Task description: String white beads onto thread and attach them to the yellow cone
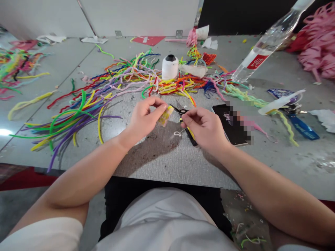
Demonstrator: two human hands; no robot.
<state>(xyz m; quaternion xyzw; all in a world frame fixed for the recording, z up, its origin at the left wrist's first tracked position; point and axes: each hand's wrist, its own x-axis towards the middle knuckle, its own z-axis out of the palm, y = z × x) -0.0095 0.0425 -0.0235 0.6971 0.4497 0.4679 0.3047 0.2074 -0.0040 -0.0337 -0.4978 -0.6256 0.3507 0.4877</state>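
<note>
Between the thumb and fingers of my left hand (143,116) is a small knitted-looking yellow and pale pink piece (166,116), held above the table. My right hand (204,127) is closed in a pinch just to its right. A thin white thread runs at its fingertips, and a small white loop of it (177,134) hangs below. Under and behind the right fingers lies a pair of scissors (192,136) with black and yellow handles, partly hidden by the hand.
Colourful pipe cleaners (78,111) spread across the left and middle. A white thread spool (170,68) stands behind my hands. To the right are a phone (231,123), a tilted clear bottle (264,48), a glue bottle (277,104), a blue strap (302,126) and a pink bundle (318,45).
</note>
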